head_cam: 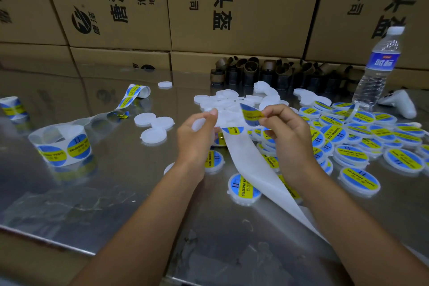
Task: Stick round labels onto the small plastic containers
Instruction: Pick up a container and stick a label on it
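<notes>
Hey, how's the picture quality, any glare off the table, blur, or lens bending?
Head view: the steel table mirrors the cardboard boxes and shows glare streaks in front; wide-angle bending leans the water bottle; the label in the right hand and the backing strip in the left hand look slightly blurred.

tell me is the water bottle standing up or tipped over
Upright: the water bottle stands on its base on the metal table, with its white cap at the top.
</notes>
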`<state>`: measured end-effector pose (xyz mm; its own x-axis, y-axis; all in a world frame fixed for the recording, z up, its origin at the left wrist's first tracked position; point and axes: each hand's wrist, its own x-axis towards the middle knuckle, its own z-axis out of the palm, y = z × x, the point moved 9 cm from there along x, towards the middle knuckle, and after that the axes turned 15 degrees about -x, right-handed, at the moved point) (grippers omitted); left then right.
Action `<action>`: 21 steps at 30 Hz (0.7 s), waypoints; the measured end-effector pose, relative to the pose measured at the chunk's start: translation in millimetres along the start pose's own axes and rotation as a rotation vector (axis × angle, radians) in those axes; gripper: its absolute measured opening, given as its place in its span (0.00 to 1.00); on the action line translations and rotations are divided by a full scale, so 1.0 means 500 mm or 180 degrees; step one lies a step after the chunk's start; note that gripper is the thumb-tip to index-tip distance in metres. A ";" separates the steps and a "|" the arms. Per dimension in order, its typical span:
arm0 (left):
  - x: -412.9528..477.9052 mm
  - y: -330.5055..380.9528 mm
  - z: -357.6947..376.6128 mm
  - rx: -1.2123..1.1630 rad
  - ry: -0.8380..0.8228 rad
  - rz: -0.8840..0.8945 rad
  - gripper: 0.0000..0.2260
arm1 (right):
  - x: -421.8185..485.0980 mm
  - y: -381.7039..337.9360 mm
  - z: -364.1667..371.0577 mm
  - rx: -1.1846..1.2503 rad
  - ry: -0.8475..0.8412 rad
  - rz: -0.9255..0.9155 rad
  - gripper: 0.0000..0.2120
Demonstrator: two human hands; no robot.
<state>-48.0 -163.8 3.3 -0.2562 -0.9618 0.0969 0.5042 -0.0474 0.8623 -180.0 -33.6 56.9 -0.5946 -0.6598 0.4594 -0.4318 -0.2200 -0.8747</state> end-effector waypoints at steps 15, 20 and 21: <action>-0.041 -0.026 0.097 -0.1713 -0.1309 -0.1364 0.34 | -0.038 -0.011 0.092 0.0550 -0.1313 0.0136 0.05; -0.044 -0.028 0.105 -0.1799 -0.1424 -0.1415 0.36 | -0.035 0.000 0.079 0.0274 -0.1021 0.0260 0.06; -0.044 -0.030 0.105 -0.1799 -0.1427 -0.1418 0.36 | -0.034 0.004 0.076 0.0241 -0.0957 0.0318 0.06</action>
<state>-93.2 -127.8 14.4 -0.7713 -0.6290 0.0976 0.5844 -0.6390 0.5001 -145.1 -50.2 41.7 -0.3996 -0.8611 0.3144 -0.3229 -0.1887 -0.9274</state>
